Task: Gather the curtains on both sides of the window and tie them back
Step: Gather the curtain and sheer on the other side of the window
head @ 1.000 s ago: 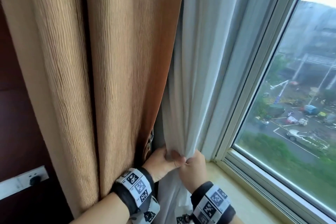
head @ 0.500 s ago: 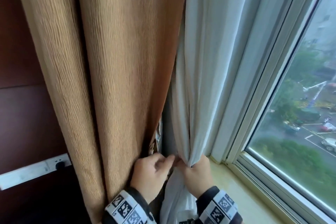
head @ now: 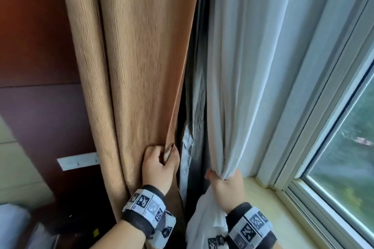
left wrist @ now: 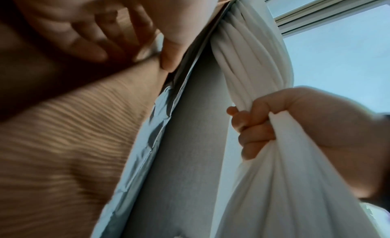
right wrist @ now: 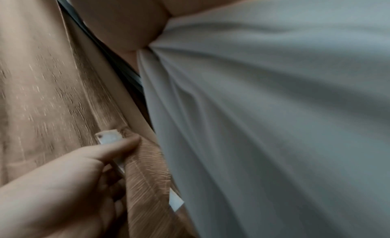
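Two curtains hang side by side at the left of the window [head: 334, 107]. The larger, a heavy ribbed tan curtain [head: 145, 56], falls in broad folds against the dark wall panel. To its right the white sheer curtain [head: 242, 66] is drawn into a narrow bunch low down, so the glass at the right stands uncovered. A dark gap separates them, and there the tan curtain's grey lining [head: 187, 157] shows because its right edge is pulled a little to the left. The windowsill [head: 273, 208] runs below the sheer, whose loose tail spills down past the wrist. The right hand [head: 228, 186] is clenched round the gathered sheer just above the sill, fingers wrapped fully about it, which holds the pleats together as one rope. The left hand [head: 159, 170] grasps the tan curtain's right edge at about the same height, fingers curled into the cloth. Under its forefinger sits a small pale tab [head: 168, 150]; it may be a fastening for a tie-back, though I cannot tell. The gathering looks well along on this side, with no tie yet round either bunch.
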{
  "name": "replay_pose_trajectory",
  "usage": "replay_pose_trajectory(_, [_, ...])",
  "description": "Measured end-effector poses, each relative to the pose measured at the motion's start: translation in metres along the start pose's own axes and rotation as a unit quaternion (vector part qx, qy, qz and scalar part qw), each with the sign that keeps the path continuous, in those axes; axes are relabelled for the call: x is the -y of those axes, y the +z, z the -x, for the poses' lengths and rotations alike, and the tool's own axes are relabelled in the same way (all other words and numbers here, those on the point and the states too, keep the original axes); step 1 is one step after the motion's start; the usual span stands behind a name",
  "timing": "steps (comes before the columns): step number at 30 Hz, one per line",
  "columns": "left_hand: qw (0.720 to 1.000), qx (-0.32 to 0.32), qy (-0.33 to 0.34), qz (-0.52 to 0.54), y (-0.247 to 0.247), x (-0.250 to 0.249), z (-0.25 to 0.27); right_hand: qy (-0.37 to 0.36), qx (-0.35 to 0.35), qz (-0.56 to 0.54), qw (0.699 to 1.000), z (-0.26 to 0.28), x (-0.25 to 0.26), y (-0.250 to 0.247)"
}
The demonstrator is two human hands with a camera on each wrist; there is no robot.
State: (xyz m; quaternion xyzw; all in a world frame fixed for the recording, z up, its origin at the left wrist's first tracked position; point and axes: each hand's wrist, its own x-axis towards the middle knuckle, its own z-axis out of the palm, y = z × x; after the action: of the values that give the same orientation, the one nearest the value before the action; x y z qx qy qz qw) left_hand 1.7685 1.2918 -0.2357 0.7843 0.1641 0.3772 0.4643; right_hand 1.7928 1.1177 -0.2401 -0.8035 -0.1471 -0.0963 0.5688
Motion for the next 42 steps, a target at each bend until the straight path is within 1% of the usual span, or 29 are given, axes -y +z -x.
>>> replay_pose_trajectory(2, [0.999,0.031,-0.004,0.02,-0.009,0.0,0.008,-0.011,0.015,-0.013,1.0,-0.001,0.002,0.003])
replay_pose_trajectory(4, [0.997,0.056,-0.028,0.05,-0.016,0.001,0.014,-0.02,0.032,-0.032,0.999,-0.001,0.004,0.008])
replay_pose_trajectory(8, [0.99,0.113,-0.049,0.072,-0.036,0.002,0.019,-0.033,0.054,-0.051,0.997,0.001,0.007,0.015])
replay_pose_trajectory(11, [0.982,0.146,-0.058,0.103,-0.061,-0.001,0.029,-0.018,0.055,-0.059,0.997,-0.002,0.006,0.01])
replay_pose_trajectory(14, [0.966,0.177,-0.108,0.157,-0.082,-0.005,0.044,0.012,0.077,-0.102,0.992,-0.006,0.004,0.005])
replay_pose_trajectory(16, [0.953,0.219,-0.117,0.172,-0.087,-0.01,0.053,0.016,0.123,-0.154,0.98,-0.001,0.01,0.006])
replay_pose_trajectory(18, [0.944,0.252,-0.117,0.178,-0.085,-0.015,0.061,-0.013,0.17,-0.179,0.969,0.009,0.019,0.009])
replay_pose_trajectory(20, [0.943,0.265,-0.106,0.169,-0.082,-0.019,0.065,-0.025,0.209,-0.228,0.951,0.019,0.026,0.013])
replay_pose_trajectory(22, [0.945,0.266,-0.1,0.16,-0.078,-0.02,0.067,-0.029,0.259,-0.283,0.923,0.025,0.03,0.017])
replay_pose_trajectory(25, [0.946,0.265,-0.109,0.153,-0.076,-0.021,0.068,-0.014,0.307,-0.334,0.891,0.028,0.033,0.019])
replay_pose_trajectory(26, [0.945,0.262,-0.115,0.162,-0.074,-0.023,0.069,-0.008,0.318,-0.336,0.887,0.029,0.034,0.018])
replay_pose_trajectory(28, [0.944,0.245,-0.128,0.18,-0.071,-0.027,0.072,0.006,0.326,-0.326,0.887,0.031,0.036,0.015])
replay_pose_trajectory(30, [0.953,0.211,-0.134,0.169,-0.068,-0.028,0.074,0.018,0.318,-0.325,0.89,0.033,0.036,0.014])
replay_pose_trajectory(32, [0.97,0.182,-0.12,0.108,-0.069,-0.026,0.077,0.02,0.293,-0.319,0.901,0.032,0.041,0.012])
replay_pose_trajectory(34, [0.985,0.144,-0.085,0.037,-0.075,-0.026,0.081,0.015,0.261,-0.314,0.913,0.031,0.041,0.009])
replay_pose_trajectory(35, [0.992,0.099,-0.074,0.023,-0.08,-0.026,0.085,0.016,0.249,-0.316,0.916,0.03,0.04,0.008])
replay_pose_trajectory(36, [0.997,0.03,-0.068,0.015,-0.087,-0.025,0.088,0.019,0.237,-0.318,0.918,0.03,0.039,0.007])
replay_pose_trajectory(37, [0.997,-0.053,-0.056,0.0,-0.095,-0.023,0.088,0.023,0.228,-0.321,0.919,0.029,0.037,0.007])
replay_pose_trajectory(38, [0.991,-0.12,-0.047,-0.021,-0.101,-0.016,0.088,0.028,0.221,-0.321,0.92,0.027,0.034,0.006])
replay_pose_trajectory(39, [0.988,-0.148,-0.042,-0.031,-0.106,-0.009,0.086,0.031,0.218,-0.322,0.921,0.026,0.033,0.005])
replay_pose_trajectory(40, [0.988,-0.141,-0.05,-0.033,-0.11,-0.007,0.084,0.033,0.22,-0.323,0.92,0.026,0.032,0.004])
replay_pose_trajectory(42, [0.994,-0.082,-0.073,-0.018,-0.108,-0.007,0.081,0.036,0.235,-0.325,0.915,0.026,0.031,0.005])
